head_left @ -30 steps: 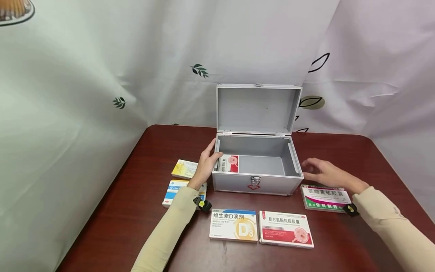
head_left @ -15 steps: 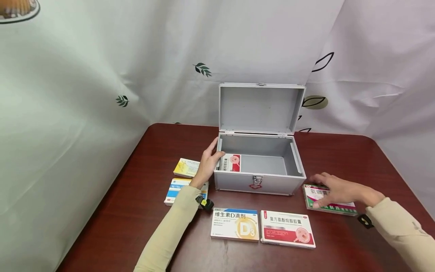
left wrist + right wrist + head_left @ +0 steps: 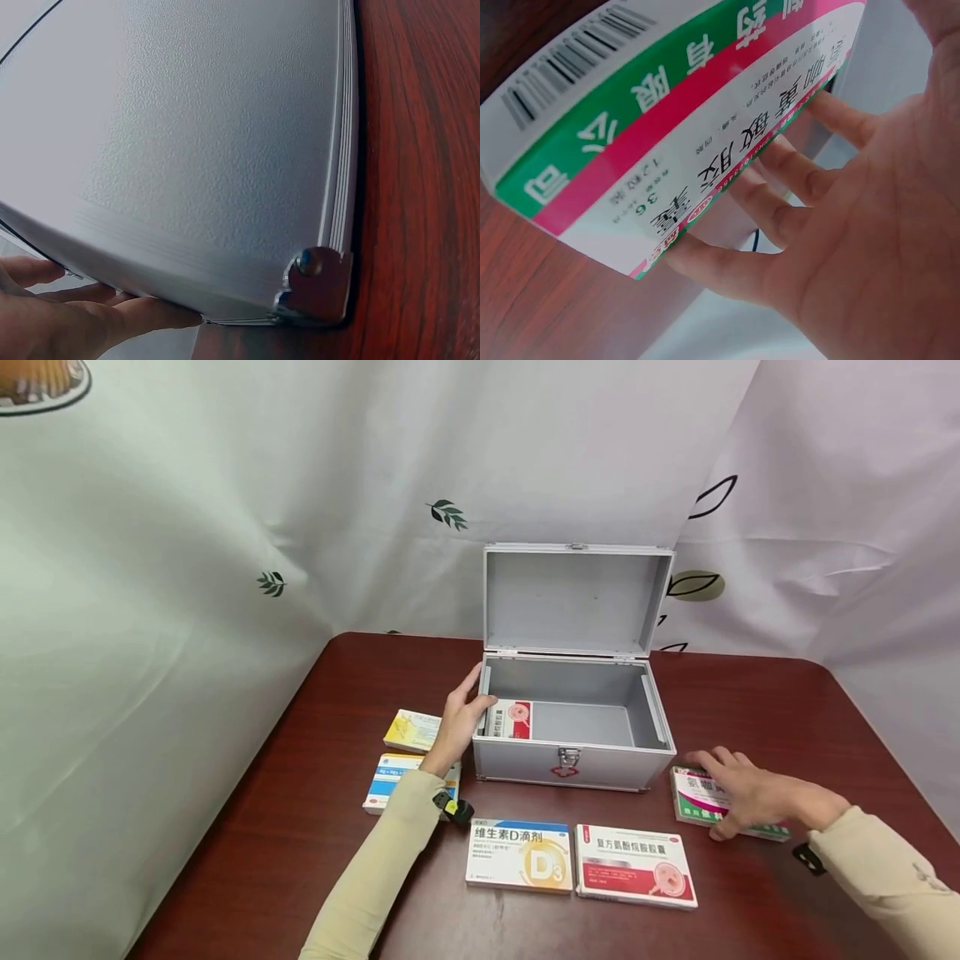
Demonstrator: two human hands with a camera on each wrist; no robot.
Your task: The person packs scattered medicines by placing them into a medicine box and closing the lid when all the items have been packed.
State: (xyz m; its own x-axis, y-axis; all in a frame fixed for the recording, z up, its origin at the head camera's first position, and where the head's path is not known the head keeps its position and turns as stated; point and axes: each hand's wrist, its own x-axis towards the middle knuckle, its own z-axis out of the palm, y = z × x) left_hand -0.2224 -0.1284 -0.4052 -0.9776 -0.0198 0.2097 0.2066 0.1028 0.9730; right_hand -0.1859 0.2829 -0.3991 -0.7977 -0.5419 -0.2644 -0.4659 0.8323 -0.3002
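Note:
The silver case [image 3: 517, 766] stands with its lid raised; a red and white medicine box [image 3: 510, 720] lies inside at its left end. My left hand [image 3: 454, 727] grips the case's left wall, thumb over the rim; the left wrist view has the fingers [image 3: 150, 315] against the case [image 3: 217, 135]. Beyond the case's right front corner, my right hand [image 3: 759, 795] spans the green and white medicine box [image 3: 693, 795], thumb at the near edge, fingers at the far one. In the right wrist view the fingertips [image 3: 686, 255] touch that box's [image 3: 697, 127] edge.
In front of the case lie a vitamin D box [image 3: 517, 856] and a red and white box [image 3: 633, 866], side by side. A yellow box [image 3: 408, 731] and a blue and white box [image 3: 390, 783] lie left, partly behind the left arm. A curtain [image 3: 360, 485] hangs behind the table.
My right hand has moved from beside the case to the right and nearer, onto the green and white box, its thumb now at the near edge. The left hand keeps its grip.

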